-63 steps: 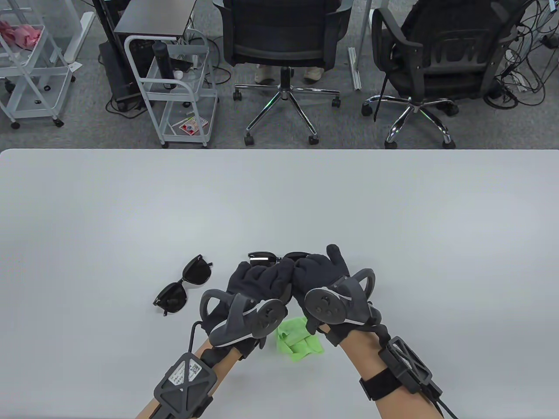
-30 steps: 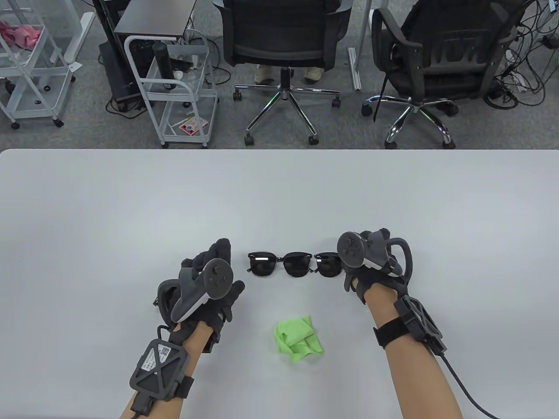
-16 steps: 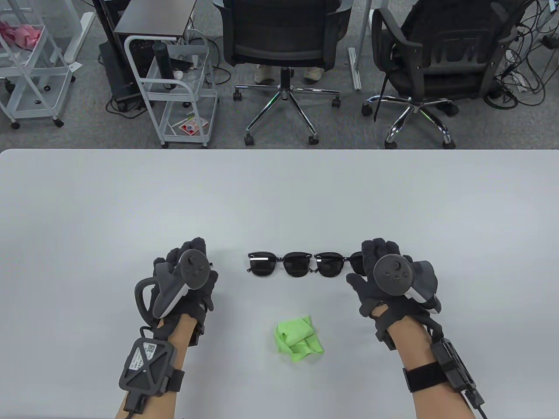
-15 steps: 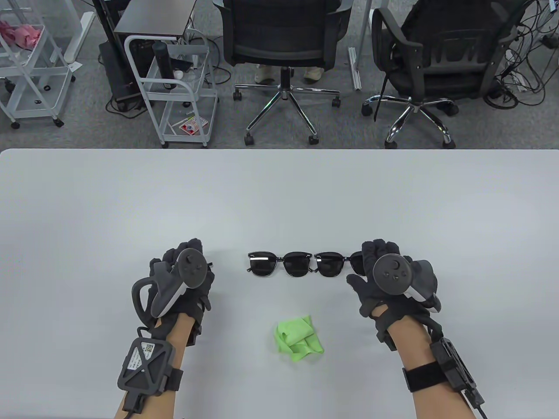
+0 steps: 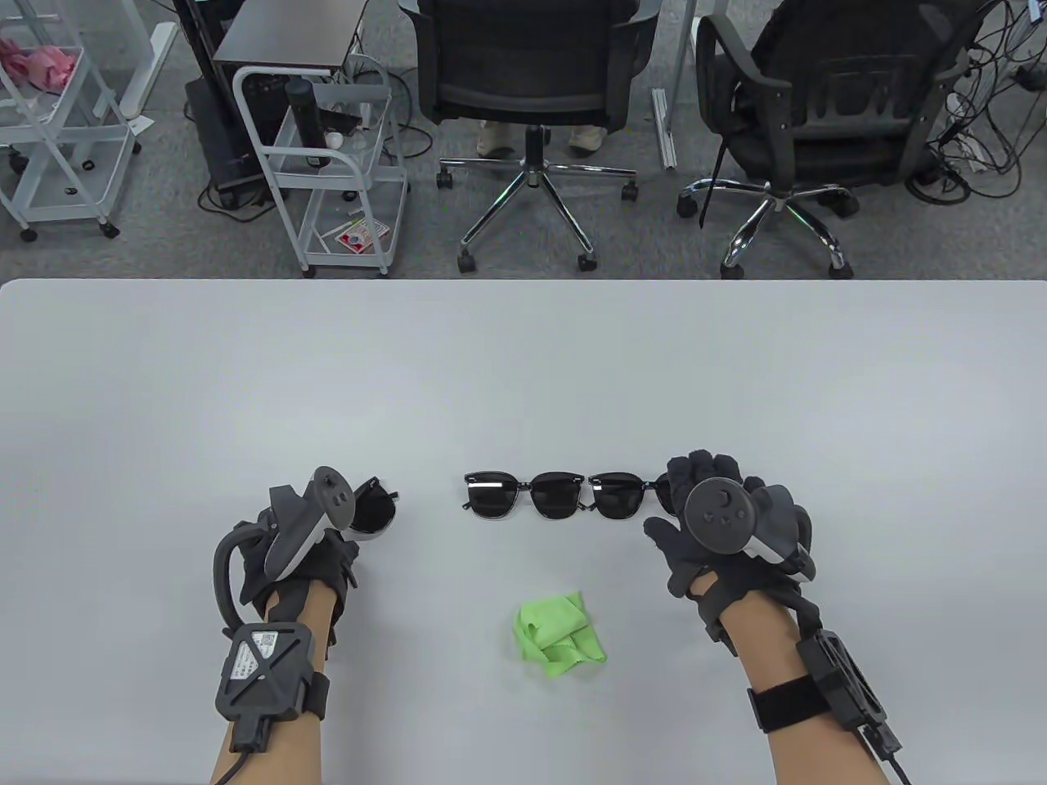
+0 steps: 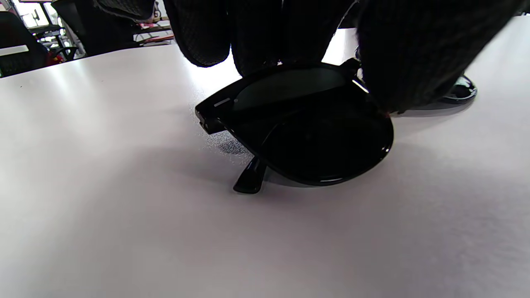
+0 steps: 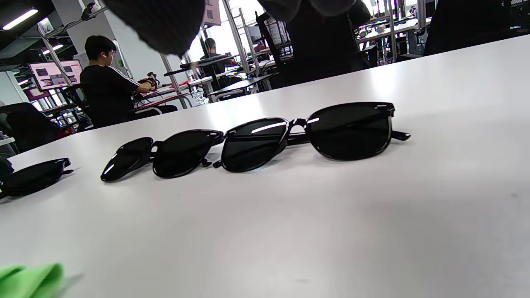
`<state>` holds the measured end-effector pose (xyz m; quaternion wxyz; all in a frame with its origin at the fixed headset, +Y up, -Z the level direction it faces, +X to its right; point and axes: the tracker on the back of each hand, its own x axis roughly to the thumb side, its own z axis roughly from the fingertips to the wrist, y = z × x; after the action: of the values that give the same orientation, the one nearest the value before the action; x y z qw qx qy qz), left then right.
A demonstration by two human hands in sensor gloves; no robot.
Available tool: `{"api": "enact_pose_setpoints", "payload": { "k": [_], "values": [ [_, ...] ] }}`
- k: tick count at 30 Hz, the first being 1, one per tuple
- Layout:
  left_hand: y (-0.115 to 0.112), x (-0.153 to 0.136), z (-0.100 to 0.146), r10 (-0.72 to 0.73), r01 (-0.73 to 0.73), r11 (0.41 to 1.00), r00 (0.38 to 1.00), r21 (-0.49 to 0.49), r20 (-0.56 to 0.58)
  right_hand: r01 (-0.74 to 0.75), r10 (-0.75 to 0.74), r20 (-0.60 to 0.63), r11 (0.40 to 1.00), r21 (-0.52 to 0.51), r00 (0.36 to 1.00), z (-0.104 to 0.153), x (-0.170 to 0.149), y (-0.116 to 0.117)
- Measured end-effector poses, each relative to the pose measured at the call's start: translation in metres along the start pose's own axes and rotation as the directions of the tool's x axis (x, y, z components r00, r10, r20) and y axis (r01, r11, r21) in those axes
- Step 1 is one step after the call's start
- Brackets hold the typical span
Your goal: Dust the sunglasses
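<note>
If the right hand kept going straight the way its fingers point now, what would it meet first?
Probably the right-hand sunglasses of the middle two: the right hand sits over their right end, fingers pointing away from the person. Contact can't be told; beyond them only bare table.

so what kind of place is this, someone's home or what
Not a home; it looks like a shared office or lab. Wheeled office chairs stand on grey carpet beyond the white table, a tangle of cables lies on the floor, and the right wrist view shows a person working at monitors.
</note>
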<state>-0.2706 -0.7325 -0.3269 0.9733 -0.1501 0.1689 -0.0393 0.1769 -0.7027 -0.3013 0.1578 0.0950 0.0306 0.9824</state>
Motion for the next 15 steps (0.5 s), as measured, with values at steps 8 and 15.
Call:
{"api": "enact_pose_setpoints", "payload": {
  "k": [8,15],
  "values": [
    [-0.003,0.001,-0.004,-0.004,0.005,1.000,1.000,0.027,-0.027,0.008,-0.008,0.013,1.000,0.004,1.000,-0.001,0.003,0.001],
    [-0.008,0.008,-0.009,0.058,-0.058,0.998,0.998,-0.012,-0.019,-0.002,0.002,0.038,1.000,0.004,0.999,0.000,0.012,0.002]
  ]
}}
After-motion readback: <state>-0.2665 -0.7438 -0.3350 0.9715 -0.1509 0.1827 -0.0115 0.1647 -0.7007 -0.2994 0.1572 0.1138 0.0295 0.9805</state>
